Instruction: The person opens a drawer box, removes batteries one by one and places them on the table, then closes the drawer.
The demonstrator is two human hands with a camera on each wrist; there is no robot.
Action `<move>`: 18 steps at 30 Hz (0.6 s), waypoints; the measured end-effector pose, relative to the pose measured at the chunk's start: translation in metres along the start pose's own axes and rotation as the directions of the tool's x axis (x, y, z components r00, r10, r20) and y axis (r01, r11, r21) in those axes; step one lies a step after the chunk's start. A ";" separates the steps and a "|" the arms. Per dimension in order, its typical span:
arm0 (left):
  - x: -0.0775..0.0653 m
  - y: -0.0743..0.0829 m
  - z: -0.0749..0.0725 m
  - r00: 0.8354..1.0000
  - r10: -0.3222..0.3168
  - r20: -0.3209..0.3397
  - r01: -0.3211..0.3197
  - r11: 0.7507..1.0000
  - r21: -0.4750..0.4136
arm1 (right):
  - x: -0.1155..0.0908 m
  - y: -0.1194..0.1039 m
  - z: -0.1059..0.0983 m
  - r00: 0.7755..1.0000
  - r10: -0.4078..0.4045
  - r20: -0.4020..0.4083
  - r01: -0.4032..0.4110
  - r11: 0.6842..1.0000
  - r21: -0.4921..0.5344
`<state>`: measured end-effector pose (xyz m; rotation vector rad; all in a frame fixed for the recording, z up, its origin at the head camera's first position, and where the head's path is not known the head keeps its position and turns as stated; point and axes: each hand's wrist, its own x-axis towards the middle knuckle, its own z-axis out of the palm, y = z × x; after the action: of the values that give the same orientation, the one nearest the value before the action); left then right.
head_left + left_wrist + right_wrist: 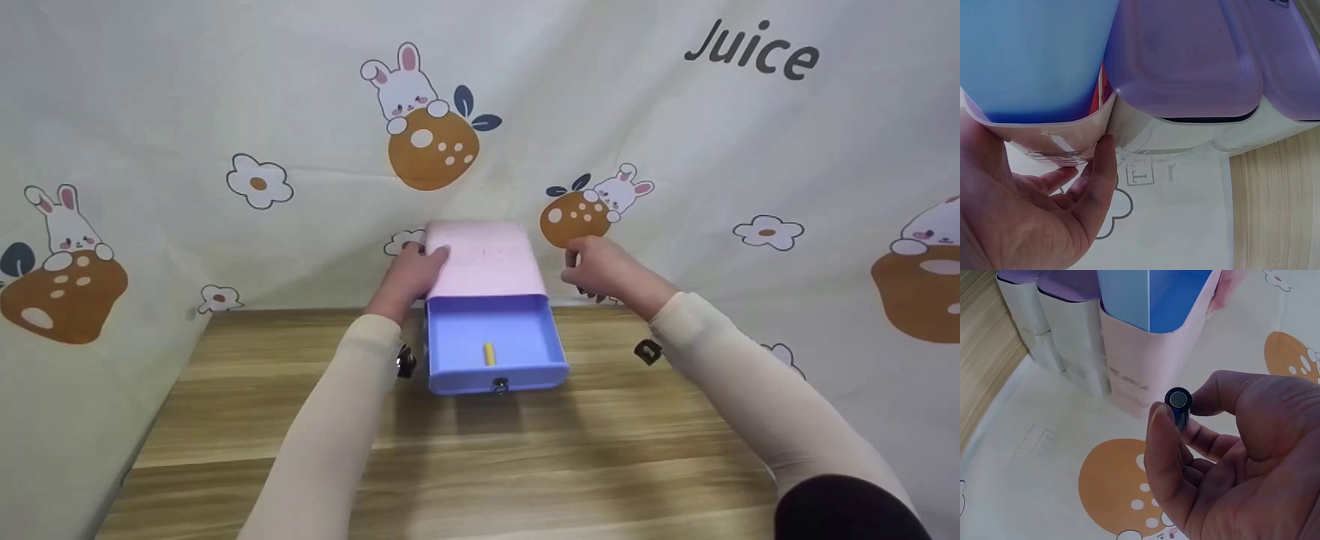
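A drawer cabinet with a pink casing (484, 259) stands against the back cloth, its blue drawer (499, 379) pulled out toward me. Inside the drawer lies a short yellow stick (490, 354); its kind is too small to tell. My left hand (416, 271) grips the left side of the pink casing, thumb along its top edge, fingers around the side. To the right of the cabinet, my right hand (604, 266) is raised and apart from it. Between its thumb and fingertips it pinches a small dark battery (1178, 405) with a silver end, hidden in the head view.
Purple drawers (1190, 62) in white casings sit below the blue one. Something red (1098, 93) shows inside the pink casing. The wooden tabletop (480, 465) spreads in front. A white cloth (315, 105) printed with rabbits and flowers hangs behind and at both sides.
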<state>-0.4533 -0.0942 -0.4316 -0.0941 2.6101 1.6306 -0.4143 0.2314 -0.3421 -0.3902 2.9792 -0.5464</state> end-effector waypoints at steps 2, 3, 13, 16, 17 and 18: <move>0.000 0.000 0.000 1.000 -0.004 0.002 0.004 1.000 -0.002 | 0.002 0.002 0.001 1.000 0.001 -0.004 -0.001 1.000 0.002; 0.000 0.001 -0.001 1.000 -0.005 0.003 0.005 1.000 -0.003 | 0.003 0.002 0.001 1.000 -0.001 -0.006 0.001 1.000 0.003; -0.003 0.004 -0.002 1.000 0.008 0.006 -0.008 1.000 0.006 | 0.017 0.013 0.010 1.000 -0.011 -0.024 0.011 1.000 0.007; -0.002 0.003 -0.001 1.000 0.008 0.006 -0.008 1.000 0.012 | 0.020 0.018 0.015 1.000 -0.002 -0.020 0.002 1.000 0.011; -0.002 0.003 -0.001 1.000 0.010 0.006 -0.010 1.000 0.014 | 0.021 0.019 0.016 1.000 0.003 -0.019 -0.003 1.000 0.012; -0.001 0.002 -0.001 1.000 0.012 0.006 -0.012 1.000 0.016 | 0.022 0.021 0.018 1.000 0.006 -0.020 -0.006 1.000 0.013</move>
<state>-0.4521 -0.0941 -0.4292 -0.0728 2.6244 1.6107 -0.4383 0.2383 -0.3672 -0.3768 2.9931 -0.5724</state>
